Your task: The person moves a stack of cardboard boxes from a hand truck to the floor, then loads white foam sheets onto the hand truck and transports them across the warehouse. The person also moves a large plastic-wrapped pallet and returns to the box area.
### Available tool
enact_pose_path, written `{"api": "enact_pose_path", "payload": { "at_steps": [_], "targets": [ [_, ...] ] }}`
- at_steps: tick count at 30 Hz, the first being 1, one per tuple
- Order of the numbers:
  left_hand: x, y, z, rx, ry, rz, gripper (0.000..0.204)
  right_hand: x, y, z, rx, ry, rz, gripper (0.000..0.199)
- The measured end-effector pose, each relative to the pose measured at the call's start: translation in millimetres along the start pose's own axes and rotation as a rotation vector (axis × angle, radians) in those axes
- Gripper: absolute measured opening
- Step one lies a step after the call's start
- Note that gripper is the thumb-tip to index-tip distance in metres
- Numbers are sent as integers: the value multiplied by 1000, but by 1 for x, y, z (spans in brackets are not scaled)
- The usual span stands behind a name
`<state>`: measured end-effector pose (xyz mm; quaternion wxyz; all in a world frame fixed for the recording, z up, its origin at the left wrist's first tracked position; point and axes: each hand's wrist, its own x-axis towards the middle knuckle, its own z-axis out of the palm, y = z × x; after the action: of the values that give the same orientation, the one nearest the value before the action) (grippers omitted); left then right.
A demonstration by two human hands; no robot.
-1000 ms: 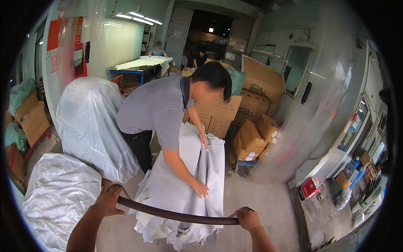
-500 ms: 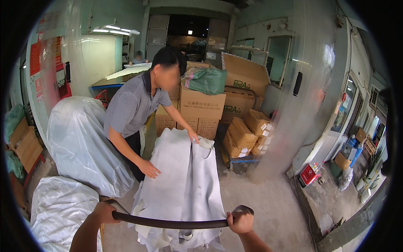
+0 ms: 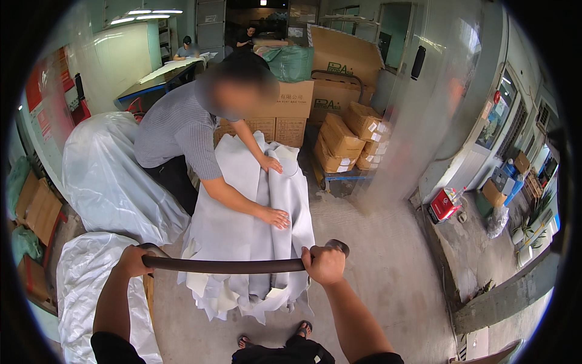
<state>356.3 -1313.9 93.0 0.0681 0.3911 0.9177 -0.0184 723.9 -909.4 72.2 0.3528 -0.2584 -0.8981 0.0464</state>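
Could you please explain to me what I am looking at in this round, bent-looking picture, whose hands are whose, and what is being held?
There is no machine here: the picture comes from a wide fisheye camera worn on a person's head and looking down, which is why straight edges curve near the rim. The two forearms rising from the lower edge belong to the wearer. Their left hand and right hand both grip a dark handle bar that runs across in front of them. Beyond the bar lies a thick pile of pale grey sheets, draped and hanging over its edges; what carries the pile is hidden. A co-worker in a grey striped shirt leans over it from the left, both of their hands pressed flat on the top sheets. Around them are bundles wrapped in white plastic, stacked cardboard boxes and a concrete floor.
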Motion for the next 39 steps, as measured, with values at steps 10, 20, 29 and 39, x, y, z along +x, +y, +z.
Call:
{"api": "enact_pose_path", "payload": {
  "at_steps": [10, 20, 29, 39],
  "targets": [
    [1, -5, 3, -19, 14, 40, 34, 2, -2, -2, -44, -57, 8, 38],
    [0, -8, 12, -56, 162, 125, 35, 0, 7, 7, -54, 6, -18, 33],
    [-4, -8, 12, -120, 223, 158, 31, 5, 4, 0, -80, -115, 79, 33],
    [-3, -6, -2, -98, 13, 160, 44, 198, -15, 40, 811, -1443, 384, 61]
  ]
}}
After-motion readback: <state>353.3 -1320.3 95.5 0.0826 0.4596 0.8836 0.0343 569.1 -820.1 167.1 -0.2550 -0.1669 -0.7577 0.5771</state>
